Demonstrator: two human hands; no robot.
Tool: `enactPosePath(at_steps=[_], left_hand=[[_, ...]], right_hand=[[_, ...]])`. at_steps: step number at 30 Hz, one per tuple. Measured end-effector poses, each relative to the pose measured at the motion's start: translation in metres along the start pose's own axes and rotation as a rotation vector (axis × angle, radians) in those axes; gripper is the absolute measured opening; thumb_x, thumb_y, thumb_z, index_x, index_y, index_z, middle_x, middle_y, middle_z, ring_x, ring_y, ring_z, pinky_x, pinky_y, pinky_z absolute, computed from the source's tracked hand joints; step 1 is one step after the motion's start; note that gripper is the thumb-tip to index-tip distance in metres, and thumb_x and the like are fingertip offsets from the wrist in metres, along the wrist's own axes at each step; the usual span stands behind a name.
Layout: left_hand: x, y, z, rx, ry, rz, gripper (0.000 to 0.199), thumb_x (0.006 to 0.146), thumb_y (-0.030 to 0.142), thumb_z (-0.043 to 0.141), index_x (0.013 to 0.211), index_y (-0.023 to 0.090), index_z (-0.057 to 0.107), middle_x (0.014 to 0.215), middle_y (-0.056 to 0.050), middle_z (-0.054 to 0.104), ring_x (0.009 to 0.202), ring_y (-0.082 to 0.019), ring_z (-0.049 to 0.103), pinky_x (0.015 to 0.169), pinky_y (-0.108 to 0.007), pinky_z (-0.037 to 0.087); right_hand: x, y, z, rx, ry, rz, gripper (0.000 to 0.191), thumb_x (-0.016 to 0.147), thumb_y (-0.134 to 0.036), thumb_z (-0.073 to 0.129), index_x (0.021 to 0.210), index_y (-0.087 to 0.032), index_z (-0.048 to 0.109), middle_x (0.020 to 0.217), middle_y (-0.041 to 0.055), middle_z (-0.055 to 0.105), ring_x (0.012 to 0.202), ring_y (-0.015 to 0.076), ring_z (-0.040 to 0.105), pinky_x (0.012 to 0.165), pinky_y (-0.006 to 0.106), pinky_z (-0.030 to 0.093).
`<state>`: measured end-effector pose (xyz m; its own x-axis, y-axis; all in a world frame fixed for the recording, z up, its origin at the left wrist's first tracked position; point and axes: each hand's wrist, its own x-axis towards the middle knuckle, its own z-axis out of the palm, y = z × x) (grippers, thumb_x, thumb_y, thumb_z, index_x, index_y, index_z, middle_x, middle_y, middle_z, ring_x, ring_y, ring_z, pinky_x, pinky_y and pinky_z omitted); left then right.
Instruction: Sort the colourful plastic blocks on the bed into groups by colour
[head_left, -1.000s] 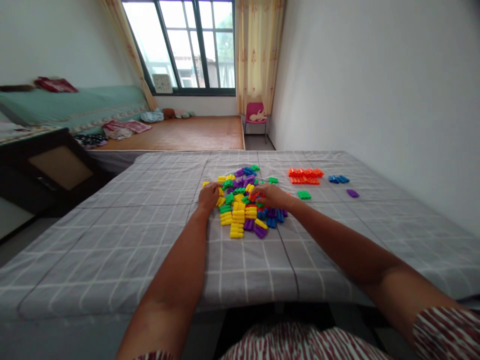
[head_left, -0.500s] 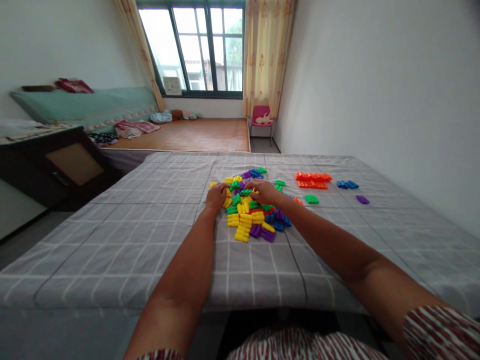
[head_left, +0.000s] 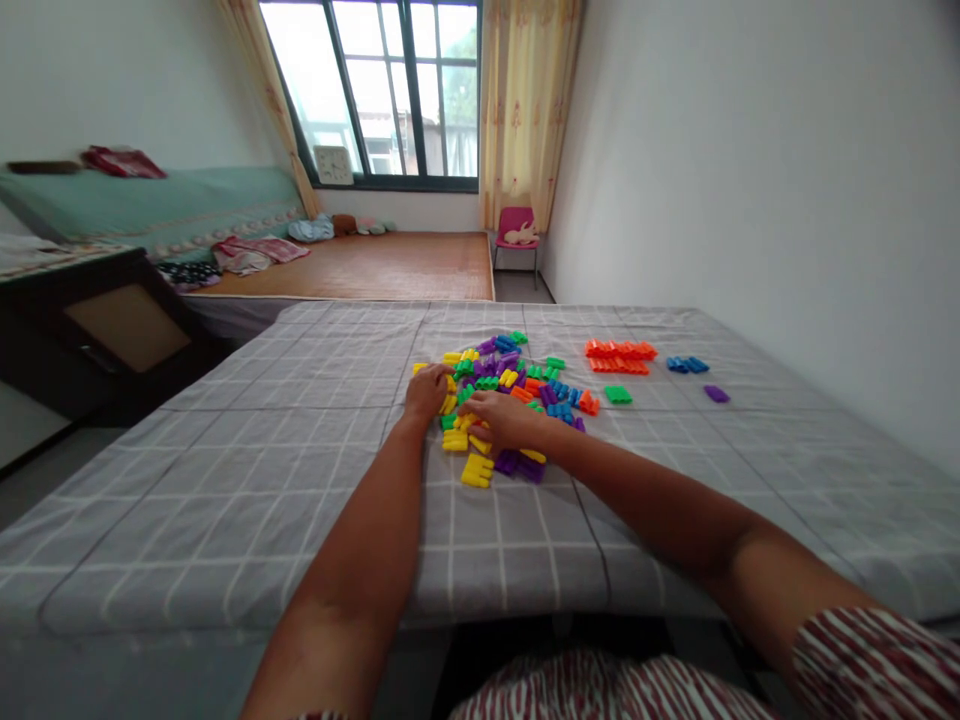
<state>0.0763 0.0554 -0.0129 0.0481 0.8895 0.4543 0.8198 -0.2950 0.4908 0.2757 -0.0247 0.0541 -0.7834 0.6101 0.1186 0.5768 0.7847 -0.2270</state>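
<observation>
A heap of plastic building blocks in yellow, green, purple, blue and orange lies on the checked cloth. My left hand (head_left: 429, 391) is at the heap's left edge, fingers bent together beside the yellow blocks (head_left: 448, 403); anything inside them is hidden. Over the near side of the heap reaches my right hand (head_left: 498, 420), its thumb and fingers around a yellow block (head_left: 464, 422). Just in front of it lies a yellow joined block (head_left: 477, 470), with purple blocks (head_left: 530, 469) to the right, partly under my wrist.
Apart from the heap, on the right, are two rows of orange blocks (head_left: 621, 350), a blue group (head_left: 687, 365), a green piece (head_left: 619, 395) and a purple piece (head_left: 716, 394). The grey checked tablecloth (head_left: 300, 450) covers the table. A dark cabinet (head_left: 105, 310) stands left.
My right hand has moved from the middle of the heap toward me and slightly left, onto the yellow blocks. The left hand stays at the left edge. The camera view has shifted slightly.
</observation>
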Motion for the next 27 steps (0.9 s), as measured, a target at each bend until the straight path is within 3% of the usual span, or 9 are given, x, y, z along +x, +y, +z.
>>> enactPosePath(at_steps=[5,8,11,15,18,20,22,25,27], left_hand=[[0.001,-0.003,-0.002,-0.004,0.002,0.021,0.036,0.079,0.012,0.040,0.096,0.020,0.071,0.100,-0.005,0.071,0.098,-0.019,0.062,0.092,-0.032,0.047],[0.000,-0.003,-0.004,-0.012,-0.003,0.025,0.037,0.079,0.013,0.040,0.097,0.019,0.071,0.101,-0.006,0.071,0.098,-0.019,0.063,0.091,-0.032,0.048],[0.001,-0.004,-0.004,-0.019,-0.004,0.026,0.037,0.078,0.015,0.040,0.097,0.019,0.071,0.101,-0.006,0.071,0.098,-0.020,0.063,0.091,-0.032,0.048],[0.002,-0.005,-0.003,-0.004,-0.003,0.020,0.038,0.078,0.016,0.039,0.098,0.019,0.071,0.101,-0.006,0.071,0.097,-0.020,0.063,0.090,-0.033,0.048],[0.003,-0.005,-0.005,0.004,-0.007,0.022,0.038,0.078,0.017,0.039,0.098,0.019,0.071,0.101,-0.006,0.071,0.097,-0.020,0.063,0.090,-0.032,0.049],[0.003,-0.005,-0.006,0.006,-0.008,0.012,0.038,0.078,0.018,0.039,0.099,0.020,0.071,0.101,-0.006,0.071,0.097,-0.020,0.063,0.089,-0.032,0.049],[0.002,-0.006,-0.007,0.008,-0.009,0.003,0.038,0.077,0.017,0.039,0.099,0.021,0.071,0.101,-0.004,0.072,0.097,-0.020,0.063,0.089,-0.032,0.049],[0.001,-0.007,-0.008,0.009,-0.008,0.011,0.038,0.076,0.017,0.040,0.098,0.022,0.071,0.102,-0.004,0.071,0.099,-0.019,0.063,0.091,-0.032,0.049],[0.000,-0.007,-0.009,0.005,-0.012,0.013,0.038,0.077,0.018,0.039,0.098,0.022,0.071,0.103,-0.003,0.071,0.099,-0.019,0.063,0.091,-0.031,0.049]], right_hand=[[-0.003,-0.002,-0.006,0.005,0.144,0.024,0.026,0.094,-0.028,0.047,0.111,-0.022,0.064,0.109,0.0048,0.067,0.101,0.0209,0.058,0.094,0.029,0.040],[-0.020,0.022,-0.024,0.036,0.284,0.124,0.029,0.096,-0.026,0.041,0.116,-0.018,0.061,0.107,0.0062,0.068,0.100,0.0195,0.057,0.092,0.030,0.041],[-0.057,0.076,-0.042,0.077,0.330,0.282,0.031,0.096,-0.022,0.039,0.119,-0.017,0.059,0.110,0.0076,0.067,0.098,0.0176,0.060,0.089,0.029,0.043],[-0.128,0.170,-0.058,0.027,0.286,0.653,0.033,0.092,-0.018,0.039,0.114,-0.016,0.063,0.109,0.0096,0.068,0.095,0.0201,0.062,0.084,0.030,0.047],[-0.172,0.218,-0.061,-0.044,0.242,0.830,0.036,0.088,-0.013,0.038,0.108,-0.014,0.067,0.111,0.0120,0.069,0.098,0.0223,0.062,0.085,0.031,0.047],[-0.189,0.231,-0.056,-0.057,0.183,0.835,0.034,0.086,-0.014,0.040,0.103,-0.014,0.070,0.109,0.0113,0.070,0.097,0.0220,0.063,0.085,0.030,0.047],[-0.195,0.232,-0.049,-0.091,0.209,0.788,0.032,0.087,-0.018,0.043,0.100,-0.015,0.072,0.107,0.0110,0.070,0.097,0.0220,0.063,0.088,0.031,0.046],[-0.191,0.222,-0.038,-0.131,0.307,0.627,0.030,0.088,-0.031,0.050,0.104,-0.016,0.071,0.108,0.0112,0.070,0.103,0.0237,0.060,0.097,0.037,0.041],[-0.186,0.211,-0.034,-0.123,0.275,0.523,0.034,0.082,-0.038,0.061,0.109,-0.020,0.070,0.113,0.0094,0.069,0.109,0.0261,0.057,0.098,0.040,0.039]])
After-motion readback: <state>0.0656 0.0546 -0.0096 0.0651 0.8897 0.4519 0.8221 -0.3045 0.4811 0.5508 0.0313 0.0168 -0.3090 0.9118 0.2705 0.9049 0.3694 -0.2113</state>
